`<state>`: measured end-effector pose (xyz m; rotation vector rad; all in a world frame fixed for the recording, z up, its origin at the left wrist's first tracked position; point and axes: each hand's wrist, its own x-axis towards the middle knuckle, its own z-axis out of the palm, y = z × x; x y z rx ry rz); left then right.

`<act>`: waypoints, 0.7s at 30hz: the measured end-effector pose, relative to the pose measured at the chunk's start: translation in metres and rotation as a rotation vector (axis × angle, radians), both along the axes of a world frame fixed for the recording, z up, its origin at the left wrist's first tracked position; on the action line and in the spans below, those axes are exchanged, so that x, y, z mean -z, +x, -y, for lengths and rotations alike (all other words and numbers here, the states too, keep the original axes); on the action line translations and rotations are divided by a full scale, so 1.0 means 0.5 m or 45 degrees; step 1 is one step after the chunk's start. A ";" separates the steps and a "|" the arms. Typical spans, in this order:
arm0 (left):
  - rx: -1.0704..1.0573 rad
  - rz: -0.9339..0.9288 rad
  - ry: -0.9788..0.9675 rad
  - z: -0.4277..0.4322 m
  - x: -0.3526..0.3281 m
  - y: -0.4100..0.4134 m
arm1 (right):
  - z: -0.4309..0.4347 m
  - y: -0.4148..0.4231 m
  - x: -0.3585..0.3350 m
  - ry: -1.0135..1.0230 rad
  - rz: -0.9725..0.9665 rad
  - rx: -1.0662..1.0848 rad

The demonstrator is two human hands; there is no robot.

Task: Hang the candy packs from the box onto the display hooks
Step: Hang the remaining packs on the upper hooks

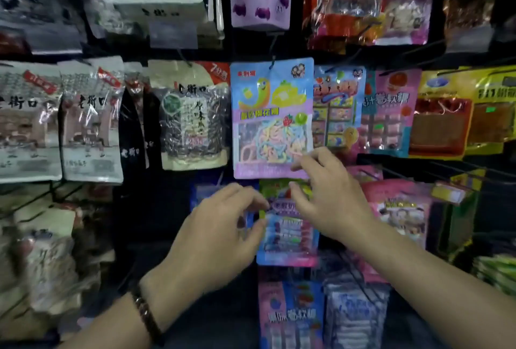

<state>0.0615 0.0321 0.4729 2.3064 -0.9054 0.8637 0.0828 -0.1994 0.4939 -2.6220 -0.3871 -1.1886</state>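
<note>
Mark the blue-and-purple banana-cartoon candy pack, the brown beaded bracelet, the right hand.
blue-and-purple banana-cartoon candy pack [272, 91]: head view, printed front
brown beaded bracelet [146, 316]: head view, its beads
right hand [332, 203]: head view, its back

Packs hang edge to edge here, little room between. A dark gap [150, 209] opens just left of the left hand [220, 225]. Wire hooks [405, 173] jut outward past the right hand [329, 197].

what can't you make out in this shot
Head view only.
- Top of the candy pack and its hook: covered by the right hand and the gummy pack above.
- The box: outside the frame.
- Print on the seed bags: blurred.
- Whether the right hand grips the candy pack or only touches it: fingers overlap, blurred.
</note>
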 end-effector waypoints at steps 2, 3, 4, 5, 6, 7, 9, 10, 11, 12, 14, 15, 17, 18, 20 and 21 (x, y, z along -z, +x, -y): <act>0.063 -0.119 0.074 -0.018 0.103 -0.043 | -0.003 -0.034 0.088 0.052 -0.023 -0.159; 0.069 -0.221 0.132 -0.026 0.156 -0.061 | -0.007 -0.051 0.136 0.068 -0.066 -0.203; 0.068 -0.343 0.191 -0.035 0.210 -0.070 | -0.010 -0.065 0.189 0.078 -0.128 -0.226; 0.056 -0.469 0.258 -0.042 0.262 -0.076 | -0.010 -0.075 0.246 0.100 -0.202 -0.236; 0.042 -0.575 0.329 -0.049 0.313 -0.081 | -0.014 -0.088 0.305 0.151 -0.299 -0.230; 0.029 -0.675 0.404 -0.054 0.362 -0.084 | -0.017 -0.096 0.369 0.234 -0.407 -0.211; 0.028 -0.840 0.529 -0.058 0.447 -0.092 | -0.029 -0.119 0.497 0.407 -0.653 -0.124; 0.025 -0.909 0.579 -0.058 0.486 -0.095 | -0.038 -0.132 0.559 0.451 -0.773 -0.071; 0.019 -0.971 0.623 -0.057 0.519 -0.101 | -0.046 -0.145 0.619 0.488 -0.897 -0.044; 0.019 -1.021 0.654 -0.054 0.549 -0.105 | -0.054 -0.158 0.675 0.519 -1.031 -0.013; 0.030 -1.122 0.686 -0.050 0.598 -0.114 | -0.063 -0.179 0.788 0.556 -1.295 0.064; 0.026 -1.171 0.731 -0.047 0.619 -0.117 | -0.063 -0.190 0.837 0.592 -1.403 0.111; 0.046 -1.208 0.864 -0.041 0.654 -0.120 | -0.059 -0.215 0.920 0.679 -1.580 0.223; 0.069 -1.226 0.913 -0.042 0.668 -0.122 | -0.056 -0.232 0.955 0.713 -1.663 0.280; 0.081 -1.299 0.981 -0.043 0.699 -0.121 | -0.054 -0.262 1.018 0.713 -1.794 0.381; 0.104 -1.333 1.035 -0.044 0.711 -0.122 | -0.054 -0.274 1.045 0.698 -1.842 0.408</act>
